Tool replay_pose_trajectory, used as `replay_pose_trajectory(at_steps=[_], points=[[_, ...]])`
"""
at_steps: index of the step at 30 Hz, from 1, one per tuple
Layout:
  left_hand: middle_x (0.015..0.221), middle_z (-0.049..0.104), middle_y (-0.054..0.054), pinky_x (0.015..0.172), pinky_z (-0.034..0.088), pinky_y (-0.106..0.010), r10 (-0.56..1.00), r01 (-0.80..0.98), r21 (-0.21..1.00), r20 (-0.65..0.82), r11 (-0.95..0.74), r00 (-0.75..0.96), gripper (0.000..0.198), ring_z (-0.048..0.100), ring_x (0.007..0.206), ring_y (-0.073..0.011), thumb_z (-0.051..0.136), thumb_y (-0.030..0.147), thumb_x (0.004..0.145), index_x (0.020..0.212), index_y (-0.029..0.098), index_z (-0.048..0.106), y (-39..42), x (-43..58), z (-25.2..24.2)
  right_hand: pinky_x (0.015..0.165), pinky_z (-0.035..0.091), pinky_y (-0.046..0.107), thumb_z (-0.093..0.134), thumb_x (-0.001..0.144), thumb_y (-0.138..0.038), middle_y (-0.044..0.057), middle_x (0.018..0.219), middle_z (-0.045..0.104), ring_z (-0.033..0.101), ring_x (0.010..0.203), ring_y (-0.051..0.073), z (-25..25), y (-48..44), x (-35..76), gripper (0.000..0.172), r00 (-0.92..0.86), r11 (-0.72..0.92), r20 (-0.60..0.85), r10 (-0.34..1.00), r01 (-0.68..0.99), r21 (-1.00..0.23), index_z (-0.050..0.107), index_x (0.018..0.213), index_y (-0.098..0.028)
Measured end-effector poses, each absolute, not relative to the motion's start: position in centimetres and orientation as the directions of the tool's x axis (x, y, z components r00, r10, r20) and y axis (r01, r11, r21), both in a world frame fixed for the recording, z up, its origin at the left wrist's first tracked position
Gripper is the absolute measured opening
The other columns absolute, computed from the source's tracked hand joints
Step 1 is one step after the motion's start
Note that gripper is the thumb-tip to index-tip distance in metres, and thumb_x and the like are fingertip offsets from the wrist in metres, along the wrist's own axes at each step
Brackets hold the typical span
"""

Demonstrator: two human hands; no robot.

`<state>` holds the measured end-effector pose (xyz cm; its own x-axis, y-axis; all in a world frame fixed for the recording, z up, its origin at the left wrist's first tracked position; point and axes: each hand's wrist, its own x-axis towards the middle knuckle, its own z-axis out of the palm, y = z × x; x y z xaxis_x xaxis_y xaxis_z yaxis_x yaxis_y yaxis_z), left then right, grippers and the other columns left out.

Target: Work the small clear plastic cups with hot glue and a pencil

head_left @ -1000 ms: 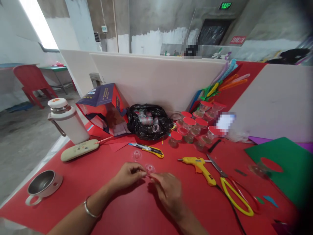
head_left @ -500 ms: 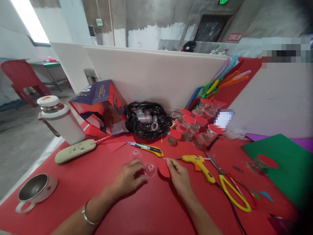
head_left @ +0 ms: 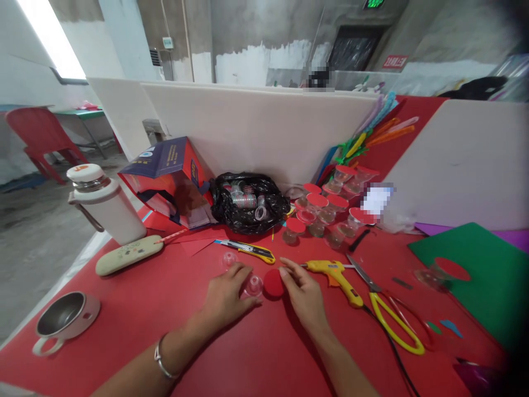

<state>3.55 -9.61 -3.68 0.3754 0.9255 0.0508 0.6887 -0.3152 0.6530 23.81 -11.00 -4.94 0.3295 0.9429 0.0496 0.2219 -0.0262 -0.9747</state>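
My left hand (head_left: 227, 292) is at the middle of the red table, thumb and fingers apart around the near side of a small clear plastic cup (head_left: 253, 285). Whether the fingers press on it is hard to tell. A second clear cup (head_left: 228, 259) lies just beyond that hand. In my right hand (head_left: 306, 295), the thumb is on the edge of a round red disc (head_left: 273, 284), and the index finger stretches away from it. The fingers beneath the disc are hidden. Behind lies a yellow utility knife (head_left: 250, 250); a yellow glue gun (head_left: 335, 275) is right of my right hand.
Large scissors (head_left: 394, 320) lie at the right. Several red-topped clear cups (head_left: 317, 200) stand behind, near a black plastic bag (head_left: 231, 220) of cups. At the left are a white flask (head_left: 109, 209), a long case (head_left: 129, 256) and a mug (head_left: 78, 317). White boards (head_left: 256, 127) rise behind.
My left hand has moved slightly right, its thumb and fingers now reaching around the clear cup. The red disc has shifted left and faces up more, and my right index finger has spread away.
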Motion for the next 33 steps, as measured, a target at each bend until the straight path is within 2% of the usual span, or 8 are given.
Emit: replay_pose_trajectory(at_steps=[3, 5, 8, 12, 19, 23, 29, 33], points=[[0.115, 0.069, -0.006, 0.080, 0.047, -0.034, 0.933, 0.673, 0.672, 0.080, -0.310, 0.350, 0.028, 0.066, 0.101, -0.0276, 0.074, 0.032, 0.077, 0.104, 0.026, 0.068, -9.7, 3.7, -3.5, 0.078, 0.057, 0.039, 0.064, 0.080, -0.052, 0.009, 0.086, 0.077, 0.071, 0.080, 0.026, -5.7, -10.8, 23.8, 0.049, 0.275, -0.016, 0.058, 0.960, 0.260, -0.965, 0.074, 0.108, -0.014], [0.105, 0.070, -0.006, 0.075, 0.045, -0.032, 0.951, 0.660, 0.696, 0.115, -0.283, 0.287, 0.022, 0.066, 0.092, -0.0253, 0.074, 0.032, 0.076, 0.095, 0.025, 0.067, -9.7, 3.6, -3.5, 0.078, 0.058, 0.039, 0.062, 0.082, -0.051, 0.009, 0.084, 0.077, 0.072, 0.079, 0.026, -6.3, -10.7, 23.7, 0.047, 0.241, -0.006, 0.068, 0.968, 0.294, -0.956, 0.074, 0.108, -0.014], [0.096, 0.070, -0.005, 0.071, 0.043, -0.031, 0.965, 0.635, 0.728, 0.175, -0.259, 0.194, 0.023, 0.064, 0.081, -0.0227, 0.073, 0.035, 0.074, 0.091, 0.023, 0.064, -9.7, 3.3, -3.4, 0.085, 0.057, 0.042, 0.058, 0.086, -0.048, 0.011, 0.095, 0.078, 0.073, 0.088, 0.027, -7.1, -10.8, 23.6, 0.042, 0.205, 0.051, 0.146, 0.968, 0.407, -0.912, 0.074, 0.110, -0.017], [0.089, 0.069, -0.003, 0.065, 0.041, -0.029, 0.962, 0.641, 0.718, 0.190, -0.272, 0.196, 0.018, 0.061, 0.073, -0.0192, 0.070, 0.036, 0.077, 0.088, 0.023, 0.063, -9.8, 3.1, -3.4, 0.097, 0.052, 0.046, 0.055, 0.091, -0.041, 0.012, 0.117, 0.073, 0.068, 0.108, 0.028, -7.7, -10.9, 23.5, 0.035, 0.144, 0.217, 0.374, 0.916, 0.606, -0.765, 0.073, 0.113, -0.020], [0.106, 0.071, -0.004, 0.072, 0.049, -0.029, 0.939, 0.743, 0.575, 0.170, -0.342, 0.300, 0.021, 0.068, 0.089, -0.0211, 0.061, 0.031, 0.082, 0.102, 0.023, 0.063, -10.3, 2.8, -3.0, 0.084, 0.055, 0.039, 0.050, 0.099, -0.030, 0.008, 0.099, 0.076, 0.070, 0.091, 0.024, -7.9, -11.2, 23.4, 0.026, -0.033, 0.366, 0.485, 0.874, 0.703, -0.610, 0.073, 0.109, -0.021], [0.114, 0.071, -0.006, 0.082, 0.053, -0.033, 0.913, 0.709, 0.576, 0.221, -0.406, 0.344, 0.033, 0.069, 0.101, -0.0247, 0.064, 0.035, 0.081, 0.111, 0.022, 0.063, -10.2, 2.2, -3.3, 0.081, 0.056, 0.037, 0.049, 0.101, -0.026, 0.008, 0.096, 0.077, 0.069, 0.087, 0.023, -7.5, -11.5, 23.1, 0.026, -0.142, 0.447, 0.510, 0.848, 0.711, -0.544, 0.074, 0.104, -0.021], [0.107, 0.072, -0.006, 0.080, 0.052, -0.031, 0.915, 0.697, 0.604, 0.348, -0.387, 0.205, 0.019, 0.069, 0.095, -0.0210, 0.056, 0.027, 0.087, 0.102, 0.022, 0.066, -8.8, 0.6, -4.7, 0.080, 0.056, 0.036, 0.049, 0.101, -0.025, 0.008, 0.095, 0.076, 0.069, 0.086, 0.022, -7.6, -11.5, 23.2, 0.025, -0.125, 0.446, 0.530, 0.839, 0.715, -0.538, 0.074, 0.102, -0.021], [0.092, 0.070, -0.003, 0.070, 0.047, -0.027, 0.921, 0.706, 0.610, 0.355, -0.358, 0.160, 0.012, 0.066, 0.080, -0.0165, 0.055, 0.025, 0.088, 0.091, 0.022, 0.066, -7.9, -0.2, -5.0, 0.080, 0.055, 0.035, 0.050, 0.100, -0.025, 0.008, 0.096, 0.076, 0.069, 0.086, 0.022, -7.9, -11.4, 23.2, 0.024, -0.129, 0.455, 0.544, 0.829, 0.721, -0.523, 0.074, 0.102, -0.020]])
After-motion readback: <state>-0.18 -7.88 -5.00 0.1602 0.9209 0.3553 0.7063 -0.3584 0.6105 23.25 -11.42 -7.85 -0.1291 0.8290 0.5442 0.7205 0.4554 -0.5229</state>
